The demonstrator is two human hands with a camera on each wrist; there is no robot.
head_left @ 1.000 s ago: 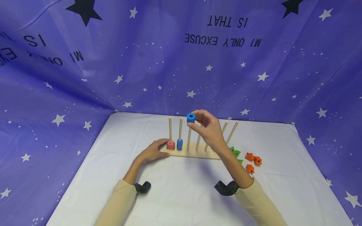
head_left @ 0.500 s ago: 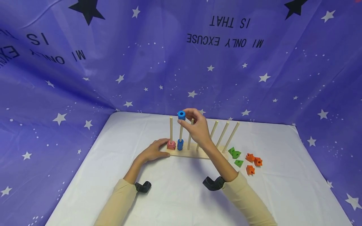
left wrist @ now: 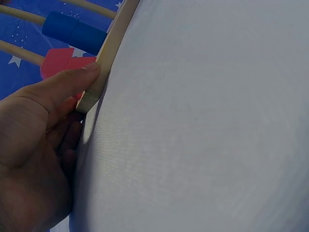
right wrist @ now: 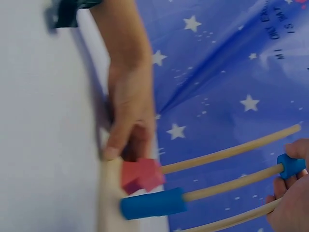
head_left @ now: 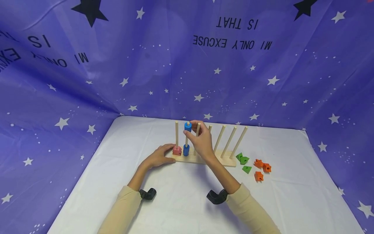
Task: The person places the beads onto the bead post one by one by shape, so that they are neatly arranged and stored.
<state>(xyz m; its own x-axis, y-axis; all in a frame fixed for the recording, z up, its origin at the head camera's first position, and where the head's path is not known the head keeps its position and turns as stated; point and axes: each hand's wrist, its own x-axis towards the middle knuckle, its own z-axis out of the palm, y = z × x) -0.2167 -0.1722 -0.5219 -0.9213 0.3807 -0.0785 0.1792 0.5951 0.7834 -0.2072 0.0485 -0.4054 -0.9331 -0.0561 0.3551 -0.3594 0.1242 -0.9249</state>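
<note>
A wooden peg stand (head_left: pixel 191 159) with several upright pegs rests on the white table. My left hand (head_left: pixel 157 157) grips its left end, thumb on the front edge of the base and fingers behind. Pink beads (left wrist: pixel 57 62) sit at the foot of the leftmost peg. Low on the second peg are two stacked blue cylinder beads (left wrist: pixel 75 31). My right hand (head_left: pixel 202 143) pinches another blue cylinder bead (head_left: pixel 188 127) between thumb and fingers, around the top of that second peg. The peg's tip shows through the bead's hole.
Green triangular beads (head_left: pixel 243 160) lie just right of the stand. Farther right are three orange star-shaped beads (head_left: pixel 258 163). The other pegs (head_left: pixel 219 138) rise close beside and behind my right hand. A purple star-print cloth (head_left: pixel 163 74) hangs behind the table.
My right hand has carried the blue bead left to the second peg, then lowered it onto the tip. My left hand stays on the stand's end.
</note>
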